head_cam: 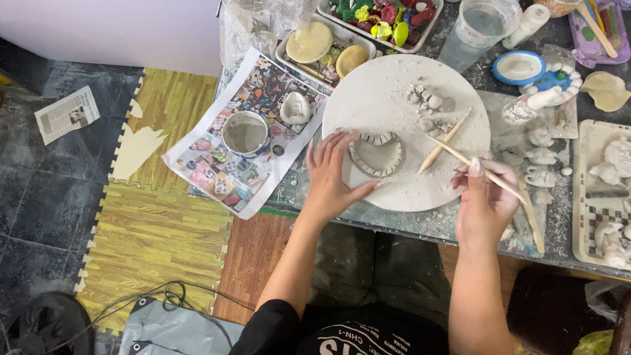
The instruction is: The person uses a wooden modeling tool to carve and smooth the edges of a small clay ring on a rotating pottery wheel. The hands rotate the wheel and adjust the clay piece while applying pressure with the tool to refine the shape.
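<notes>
On the round white board [388,92] at the middle of the bench [420,223], the left hand [332,177] curls open around a small heart-shaped clay dish [376,154] with a notched rim, fingertips touching its near wall and thumb stretched below it. Well to the right of that grip, the right hand [483,197] pinches a thin wooden stick [470,161] between thumb and fingers, closed on it; its tip points toward the dish. A second wooden tool [445,140] lies just above the stick, apparently loose on the board. Small clay lumps [427,105] sit beyond it. A cup of grey slip [245,133] stands left of the cupped grip.
</notes>
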